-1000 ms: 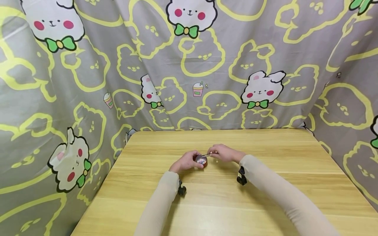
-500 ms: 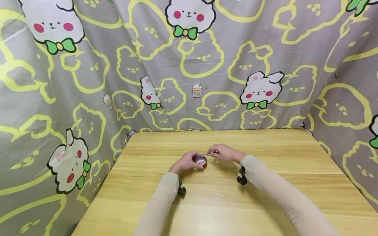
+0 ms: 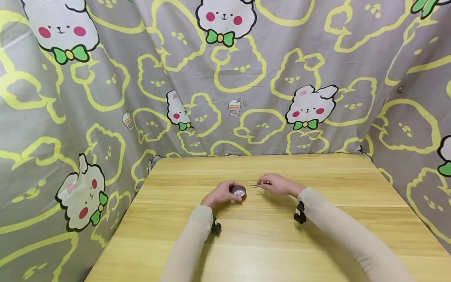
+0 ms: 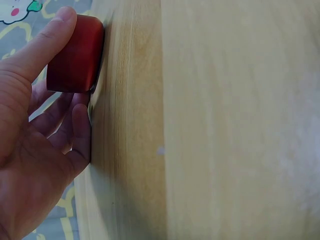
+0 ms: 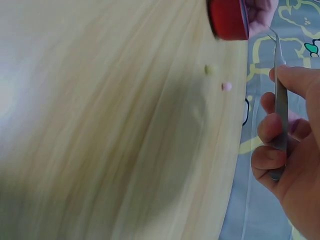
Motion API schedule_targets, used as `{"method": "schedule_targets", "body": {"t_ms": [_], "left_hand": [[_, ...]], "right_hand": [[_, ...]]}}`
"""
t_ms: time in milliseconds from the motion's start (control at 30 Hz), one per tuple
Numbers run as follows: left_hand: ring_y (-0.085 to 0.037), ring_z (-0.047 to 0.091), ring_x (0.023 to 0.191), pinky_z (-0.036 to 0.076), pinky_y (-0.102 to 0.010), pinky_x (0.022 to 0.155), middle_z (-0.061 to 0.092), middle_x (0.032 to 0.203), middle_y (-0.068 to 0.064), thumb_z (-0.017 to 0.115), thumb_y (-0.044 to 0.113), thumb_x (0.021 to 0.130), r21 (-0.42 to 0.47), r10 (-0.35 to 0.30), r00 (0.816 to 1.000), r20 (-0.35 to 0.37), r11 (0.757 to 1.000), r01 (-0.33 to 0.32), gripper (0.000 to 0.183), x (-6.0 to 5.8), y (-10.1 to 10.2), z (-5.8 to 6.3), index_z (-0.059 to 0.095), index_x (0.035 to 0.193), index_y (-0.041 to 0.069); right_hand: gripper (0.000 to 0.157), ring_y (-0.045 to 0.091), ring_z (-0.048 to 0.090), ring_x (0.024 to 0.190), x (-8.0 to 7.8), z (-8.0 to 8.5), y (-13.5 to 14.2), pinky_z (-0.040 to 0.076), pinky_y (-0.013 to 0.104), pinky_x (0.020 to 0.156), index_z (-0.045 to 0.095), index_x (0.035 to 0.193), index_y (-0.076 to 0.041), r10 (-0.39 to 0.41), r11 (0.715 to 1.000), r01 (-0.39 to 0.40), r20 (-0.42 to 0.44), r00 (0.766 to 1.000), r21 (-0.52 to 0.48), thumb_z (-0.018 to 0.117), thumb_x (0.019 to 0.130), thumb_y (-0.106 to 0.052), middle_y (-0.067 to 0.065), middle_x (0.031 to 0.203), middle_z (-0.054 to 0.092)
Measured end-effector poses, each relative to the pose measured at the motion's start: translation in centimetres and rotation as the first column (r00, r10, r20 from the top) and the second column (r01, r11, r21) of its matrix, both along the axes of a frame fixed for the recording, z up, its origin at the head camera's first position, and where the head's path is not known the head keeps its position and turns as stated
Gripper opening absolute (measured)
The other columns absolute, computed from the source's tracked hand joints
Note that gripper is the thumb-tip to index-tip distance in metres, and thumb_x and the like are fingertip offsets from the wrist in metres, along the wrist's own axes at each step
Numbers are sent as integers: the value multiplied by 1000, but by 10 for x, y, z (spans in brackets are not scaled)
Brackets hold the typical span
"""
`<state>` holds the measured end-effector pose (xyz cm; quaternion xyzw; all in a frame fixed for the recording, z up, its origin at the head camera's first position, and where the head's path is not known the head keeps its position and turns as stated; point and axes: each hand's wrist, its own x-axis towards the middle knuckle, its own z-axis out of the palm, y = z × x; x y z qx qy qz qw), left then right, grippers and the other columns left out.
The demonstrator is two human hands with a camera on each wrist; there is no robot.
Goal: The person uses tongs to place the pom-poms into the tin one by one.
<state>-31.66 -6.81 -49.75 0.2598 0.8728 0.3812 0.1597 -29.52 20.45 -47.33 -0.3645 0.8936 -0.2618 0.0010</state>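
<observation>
In the head view my left hand [image 3: 222, 192] grips a small round red container [image 4: 77, 55] by its side, thumb in front and fingers behind. Small pale pieces [image 3: 239, 193] lie inside it. My right hand [image 3: 278, 184] holds silver tweezers [image 5: 281, 100] between thumb and fingers, to the right of the container. Their slim tips point left, slightly apart, with nothing visible between them. On the table near the tips lie two small round beads, a pinkish bead [image 5: 226, 86] and a yellowish bead [image 5: 208, 69].
Everything stands on a light wooden table [image 3: 225, 243]. A grey patterned curtain [image 3: 260, 137] hangs along its back and sides. Another tiny pale piece [image 4: 160, 150] shows on the wood in the left wrist view. Each wrist wears a black camera mount [image 3: 300, 213].
My right hand has drawn the tweezers from over the container out to the right, close to the loose beads. The left hand keeps its grip on the container, nearly still.
</observation>
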Motion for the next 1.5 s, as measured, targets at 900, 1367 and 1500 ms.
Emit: {"method": "schedule_targets", "body": {"t_ms": [900,1367,1500], "left_hand": [[-15,54,95,42,-34,87,60,104,0,82,23,75,-8,17,999,29,1000,-17,48,1,0,3,59,115,10],[-15,54,96,42,-34,88,60,105,1,82,26,74,-6,8,1000,19,1000,-7,50,0,0,-1,60,116,11],[-15,55,96,42,-33,87,60,105,1,82,25,74,-7,9,1000,17,1000,-9,49,0,0,0,60,116,12]], "right_hand": [[14,11,51,79,3,-23,27,44,33,71,68,103,-9,-4,999,4,4,1000,35,57,93,-8,-2,90,58],[12,12,52,79,4,-30,27,43,34,71,68,102,-11,0,998,-1,21,1000,61,59,92,-12,-4,89,57],[13,13,53,81,4,-30,26,44,36,73,67,102,-11,-9,998,7,25,1000,67,58,93,-12,-3,90,57]]}}
